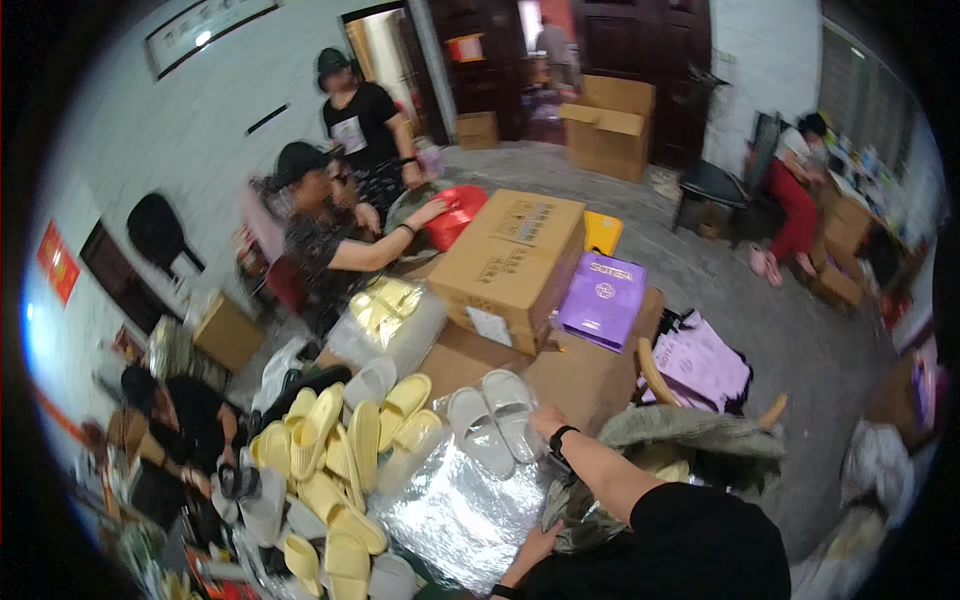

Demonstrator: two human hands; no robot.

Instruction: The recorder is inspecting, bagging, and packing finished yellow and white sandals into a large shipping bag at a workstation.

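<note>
A pair of light grey slippers (482, 432) lies side by side on a stack of clear plastic bags (455, 505) in front of me. My right hand (546, 424), with a dark band at its wrist, is at the outer edge of the right-hand slipper, fingers curled against it. Lower down, my left hand (537, 552) rests by the near right edge of the bags, beside a grey-green woven sack (580, 515); its fingers are blurred and partly hidden. Left of the bags is a heap of pale yellow slippers (340, 460) with some grey ones among them.
A large cardboard box (510, 270) stands on the table, beside a purple bag (602, 300). More yellow slippers in plastic (385, 310) lie left of it. Across the table, one person reaches to a red bag (457, 215); others are around the room. A pink bag (700, 365) sits by a chair.
</note>
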